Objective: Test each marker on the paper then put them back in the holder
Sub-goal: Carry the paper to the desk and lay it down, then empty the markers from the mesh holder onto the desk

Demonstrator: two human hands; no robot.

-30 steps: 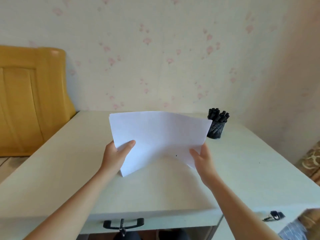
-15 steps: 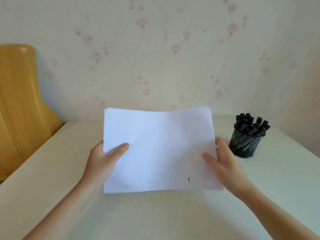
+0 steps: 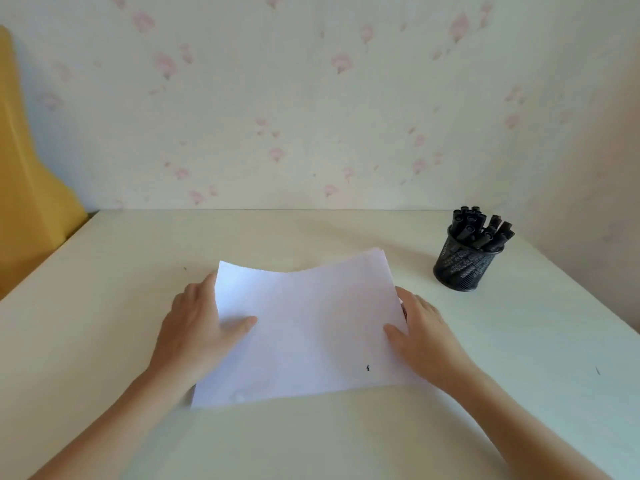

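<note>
Both hands are on the paper, 1 at each side edge, because I want it lying square in front of me before I test anything. On the left, my left hand pinches the sheet: the thumb lies on top of it, pointing right, and the fingers go out of sight behind the left edge, so I cannot say how far they curl under. On the right, my right hand does the same, thumb on the sheet's face and fingers along and behind the right edge. Neither hand is free, and neither holds a marker.

I judge the sheet is not flat yet. Its near edge looks down on the table, while the far edge dips in the middle and rises at both far corners, which is what a grip from 2 sides does to thin paper. 1 small dark mark shows near its near right corner.

Far right on the table, well apart from the sheet, stands the black mesh holder, upright and packed with black markers, capped ends up, some leaning right. That spot suits my right hand, which I judge will reach there once I let go.

By my reading the task has barely started: the holder looks full. Thin paper slides easily, so my left hand should probably press it down while I write.
</note>
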